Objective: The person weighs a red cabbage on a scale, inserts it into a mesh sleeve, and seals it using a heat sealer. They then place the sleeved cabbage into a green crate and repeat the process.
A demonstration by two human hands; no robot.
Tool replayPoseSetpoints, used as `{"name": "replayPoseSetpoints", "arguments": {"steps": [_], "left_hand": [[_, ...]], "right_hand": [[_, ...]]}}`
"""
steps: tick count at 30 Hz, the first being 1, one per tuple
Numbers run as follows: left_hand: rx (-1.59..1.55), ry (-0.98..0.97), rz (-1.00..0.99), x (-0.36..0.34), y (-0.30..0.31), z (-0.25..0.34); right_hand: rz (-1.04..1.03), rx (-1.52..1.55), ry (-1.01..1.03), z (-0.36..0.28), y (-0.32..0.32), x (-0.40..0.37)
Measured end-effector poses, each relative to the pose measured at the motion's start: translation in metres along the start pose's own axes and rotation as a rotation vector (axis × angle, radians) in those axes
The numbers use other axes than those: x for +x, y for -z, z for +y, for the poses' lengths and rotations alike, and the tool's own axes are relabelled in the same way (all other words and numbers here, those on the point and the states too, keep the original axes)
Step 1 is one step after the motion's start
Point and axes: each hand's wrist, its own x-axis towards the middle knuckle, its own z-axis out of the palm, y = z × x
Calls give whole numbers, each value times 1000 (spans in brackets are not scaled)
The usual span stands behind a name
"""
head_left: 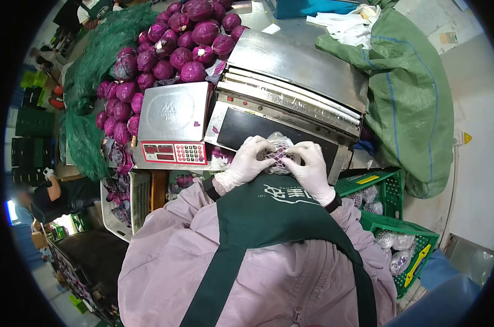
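The netted cabbage (280, 155) is between your two gloved hands, over the near edge of the black plate (258, 129) and just in front of your apron (279, 212). Purple shows through its white mesh. Your left hand (249, 162) grasps it from the left, thumb and fingertips bent in on the mesh; your right hand (312, 170) does the same from the right. The two thumbs point toward each other across it, with a narrow gap between them.

Your apron carries white Chinese characters; the last one looks like 农, and folds distort the rest. The plate belongs to the steel wrapping machine (296, 76), whose small markings are too fine to read. To its left, the scale (173, 114) has a peaked logo with characters beneath on its steel pan, and a red-bordered panel with displays and a keypad; you can't make out the digits.

Loose red cabbages (187, 54) are heaped behind and left of the scale, beside green netting (102, 65). Below left, a white basket (140, 199) contains purple leaves. On your right, two green crates, the upper crate (395, 191) and lower crate (421, 242), hold mesh-wrapped heads and bear yellow strips. A green woven sack (413, 103) stands beyond, near a wall with a yellow warning triangle (467, 138).
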Motion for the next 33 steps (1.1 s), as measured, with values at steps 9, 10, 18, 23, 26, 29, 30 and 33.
{"name": "replayPoseSetpoints", "arguments": {"steps": [9, 10, 18, 23, 26, 29, 30, 33], "left_hand": [[12, -96, -53, 3, -4, 0], [11, -99, -54, 3, -4, -1], [100, -126, -44, 7, -3, 11], [49, -61, -52, 15, -16, -3], [-207, 195, -150, 21, -11, -3], [-473, 375, -234, 25, -10, -18], [-518, 325, -230, 27, -9, -15], [-26, 28, -117, 23, -5, 18]], "right_hand": [[-153, -229, 2, 4, -18, -4], [-143, -241, 31, 4, -19, -5], [-203, 198, -245, 14, -10, -3], [-223, 211, -286, 21, -14, -3], [-271, 613, -506, 39, -12, -1], [-269, 1112, -644, 61, -12, -3], [-269, 1111, -645, 60, -11, -2], [-246, 1284, -698, 56, -6, 0]]}}
